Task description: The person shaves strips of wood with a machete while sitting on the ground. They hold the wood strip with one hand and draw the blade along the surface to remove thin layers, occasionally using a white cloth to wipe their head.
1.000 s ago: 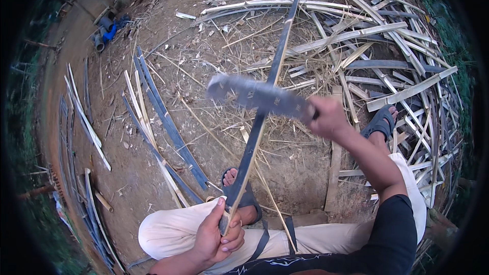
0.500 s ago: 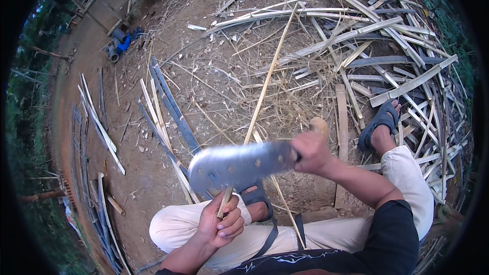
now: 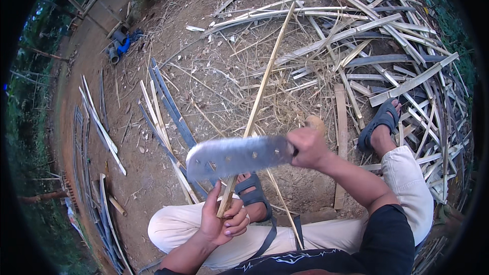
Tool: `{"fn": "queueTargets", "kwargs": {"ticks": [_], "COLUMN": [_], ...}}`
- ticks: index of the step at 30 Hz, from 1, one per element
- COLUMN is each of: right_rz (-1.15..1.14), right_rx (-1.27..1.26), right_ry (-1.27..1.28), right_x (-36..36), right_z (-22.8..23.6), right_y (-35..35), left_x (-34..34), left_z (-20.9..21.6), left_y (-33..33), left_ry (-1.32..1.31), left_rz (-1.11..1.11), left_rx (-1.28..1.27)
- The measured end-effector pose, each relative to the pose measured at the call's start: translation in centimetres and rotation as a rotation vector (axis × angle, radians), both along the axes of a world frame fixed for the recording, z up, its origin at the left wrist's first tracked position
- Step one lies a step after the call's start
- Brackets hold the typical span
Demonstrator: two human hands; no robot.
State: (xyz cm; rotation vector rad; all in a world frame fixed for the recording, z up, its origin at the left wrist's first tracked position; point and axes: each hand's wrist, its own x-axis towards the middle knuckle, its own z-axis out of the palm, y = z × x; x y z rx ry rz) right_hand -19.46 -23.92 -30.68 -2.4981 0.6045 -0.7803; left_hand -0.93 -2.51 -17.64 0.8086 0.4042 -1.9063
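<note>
My right hand point(image 3: 308, 147) is closed round the handle of a broad machete point(image 3: 237, 159) with a wide steel blade pierced by several holes. The pale wooden butt of the handle shows beyond my fist. In my left hand point(image 3: 224, 223), the near end of a long, thin bamboo strip point(image 3: 269, 74) rests against curled fingers, with the thumb stretched up beside it. The strip slants away toward the far middle of the ground. The blade crosses in front of the strip just beyond my left hand and hides part of it; whether they touch I cannot tell.
Split bamboo pieces point(image 3: 407, 81) lie heaped on the right, near my sandalled foot point(image 3: 379, 125). Fine shavings point(image 3: 290, 102) cover the ground ahead. Dark and pale strips point(image 3: 173, 107) lie on the left, and bamboo tubes point(image 3: 113, 53) beside something blue farther off. A thin strip point(image 3: 280, 193) leans across my lap.
My left thumb has lifted from round the strip and stretched out, and the strip now shows a broader face. The machete has shifted slightly left, with my right hand.
</note>
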Motion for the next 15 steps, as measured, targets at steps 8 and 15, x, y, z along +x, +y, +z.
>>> {"fn": "queueTargets", "kwargs": {"ticks": [8,15], "right_rz": [-0.411,0.085], "right_rx": [0.169,0.030], "right_ry": [0.183,0.192], "right_x": [0.0,-1.0], "right_z": [-5.9,-1.0], "right_y": [-7.2,-3.5], "left_x": [0.8,-0.7], "left_z": [-0.9,-1.1], "left_y": [-2.5,-1.9], "left_ry": [-0.086,-0.434], "left_rz": [-0.240,-0.415], "left_rx": [0.029,0.138]}}
